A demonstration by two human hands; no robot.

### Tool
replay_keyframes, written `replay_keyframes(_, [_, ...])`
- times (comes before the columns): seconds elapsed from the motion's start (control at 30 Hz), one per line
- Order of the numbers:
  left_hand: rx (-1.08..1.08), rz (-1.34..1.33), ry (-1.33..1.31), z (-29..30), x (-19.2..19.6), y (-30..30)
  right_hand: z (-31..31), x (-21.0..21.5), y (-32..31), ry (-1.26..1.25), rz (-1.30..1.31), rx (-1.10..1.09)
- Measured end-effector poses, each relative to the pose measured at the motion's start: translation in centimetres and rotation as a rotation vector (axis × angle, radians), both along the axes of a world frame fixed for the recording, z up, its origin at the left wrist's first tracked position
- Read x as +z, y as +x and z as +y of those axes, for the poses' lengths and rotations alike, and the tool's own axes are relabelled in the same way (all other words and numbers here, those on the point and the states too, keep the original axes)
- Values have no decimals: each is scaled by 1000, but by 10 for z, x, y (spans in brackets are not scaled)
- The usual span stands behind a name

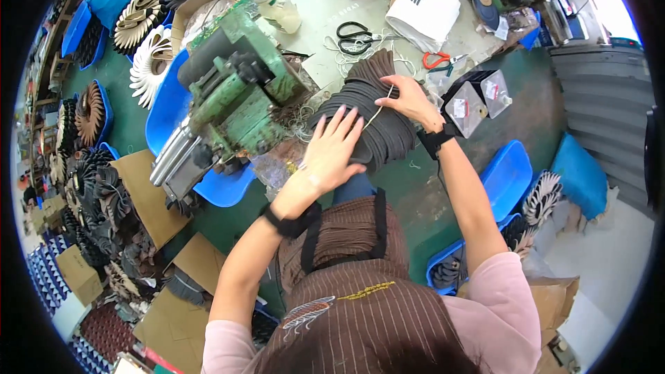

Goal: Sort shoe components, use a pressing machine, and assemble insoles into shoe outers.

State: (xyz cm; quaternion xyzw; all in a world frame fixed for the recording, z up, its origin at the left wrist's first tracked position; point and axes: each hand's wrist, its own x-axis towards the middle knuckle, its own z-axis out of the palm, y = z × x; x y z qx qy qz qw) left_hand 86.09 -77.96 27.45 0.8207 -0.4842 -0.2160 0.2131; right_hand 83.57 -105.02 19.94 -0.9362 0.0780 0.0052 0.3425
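In front of me, at the table's near edge, is a thick bundle of dark grey, flat, layered pieces [389,140], fanned into a curve. My left hand [330,155] rests on its left side, palm down with the fingers spread. A pale string [375,115] crosses the top of the bundle. My right hand [413,102] is over the bundle's right side, with thumb and fingers closed on the upper part of that string. Black scissors [355,37] and loose white string lie just beyond the bundle. What supports the bundle from below is hidden.
A green machine [239,90] stands close on the left. On the table [329,3] are a bottle [276,8], a white cloth bag [424,10] and orange-handled pliers [436,61]. Clear boxes [465,107] hang at its right edge. Blue bins [507,176] stand on the green floor.
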Motion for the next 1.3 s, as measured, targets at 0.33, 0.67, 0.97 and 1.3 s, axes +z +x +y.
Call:
replay_keyframes(0.33, [130, -231, 176, -78, -67, -1, -31, -40, 15, 141, 239, 181])
replay_keyframes(0.67, [268, -172, 115, -72, -69, -17, -23, -25, 14, -49, 206, 231])
replay_keyframes(0.97, [307, -110, 89, -71, -65, -14, -8, -7, 25, -142, 347, 309])
replay_keyframes(1.3, [252, -129, 150, -86, -69, -4, -13, 14, 40, 267, -315, -207])
